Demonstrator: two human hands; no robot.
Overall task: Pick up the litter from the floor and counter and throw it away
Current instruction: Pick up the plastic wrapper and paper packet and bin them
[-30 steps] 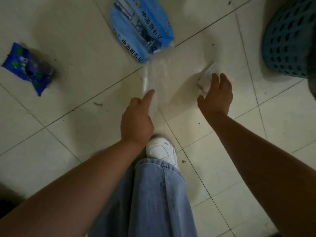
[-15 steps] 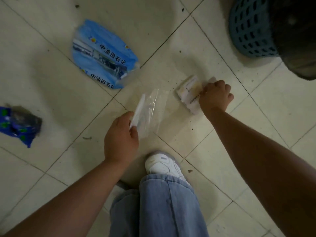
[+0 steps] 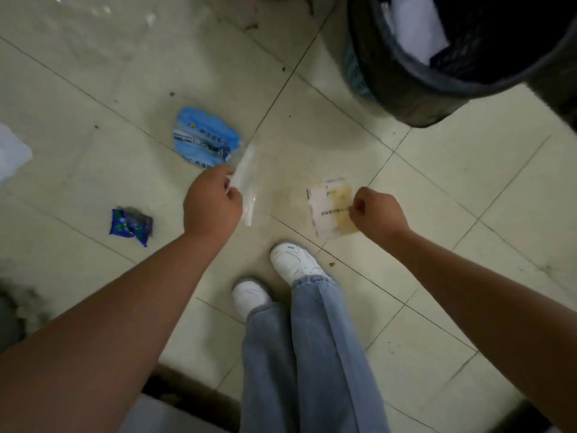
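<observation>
1. Two hands were loaded: the left hand [image 3: 212,204] pinched a clear bag [image 3: 246,182], the right hand [image 3: 376,214] was closed on a stained paper [image 3: 331,207].
2. The bin [image 3: 437,82] stood ahead and to the right, nearer the right hand, well apart from both.
3. On the floor [image 3: 468,170], a blue packet [image 3: 204,140] lay just beyond the left hand, a small wrapper [image 3: 131,225] further left.
</observation>
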